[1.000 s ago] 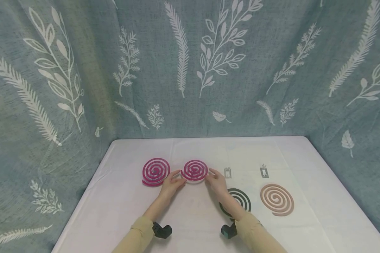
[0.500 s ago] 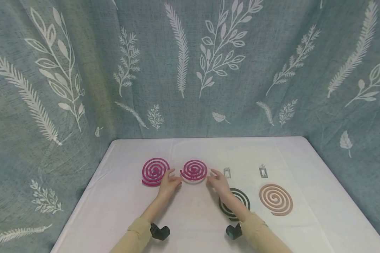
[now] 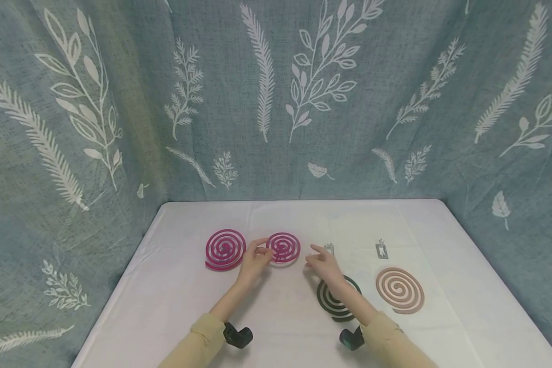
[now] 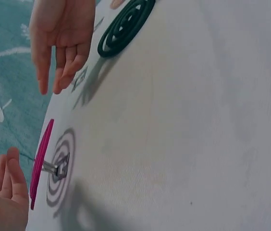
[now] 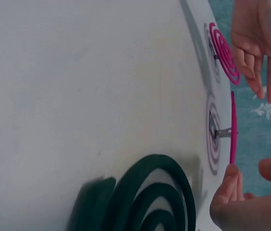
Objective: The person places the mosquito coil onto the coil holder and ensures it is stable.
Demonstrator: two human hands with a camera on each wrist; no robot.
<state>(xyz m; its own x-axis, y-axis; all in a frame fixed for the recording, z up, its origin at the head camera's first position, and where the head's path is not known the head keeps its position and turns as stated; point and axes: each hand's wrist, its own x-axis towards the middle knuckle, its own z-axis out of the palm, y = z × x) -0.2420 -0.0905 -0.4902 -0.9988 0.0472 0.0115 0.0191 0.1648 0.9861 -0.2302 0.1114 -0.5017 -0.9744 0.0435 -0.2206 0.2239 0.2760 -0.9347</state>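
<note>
A magenta mosquito coil (image 3: 283, 247) sits raised on a small metal stand (image 4: 58, 169), its shadow rings falling on the cloth below. My left hand (image 3: 256, 261) is at this coil's left edge, overlapping it in the head view; the right wrist view shows a gap between them. Its fingers are loosely bent and hold nothing. To the right of the coil, my right hand (image 3: 324, 266) hovers with relaxed fingers, apart from it and partly over a dark green coil (image 3: 324, 301). A second magenta coil (image 3: 225, 249) stands on its own stand further left.
A brown coil (image 3: 400, 290) lies flat at the right. Behind it is a metal stand (image 3: 382, 250); another stand (image 3: 329, 248) is partly hidden by my right hand. The white-covered table (image 3: 184, 306) meets a blue-green leaf-patterned curtain (image 3: 280, 174).
My left hand has backed off slightly, then moved right to the middle coil's edge. My right hand has drawn away from that coil, to the right. The coils stay in place.
</note>
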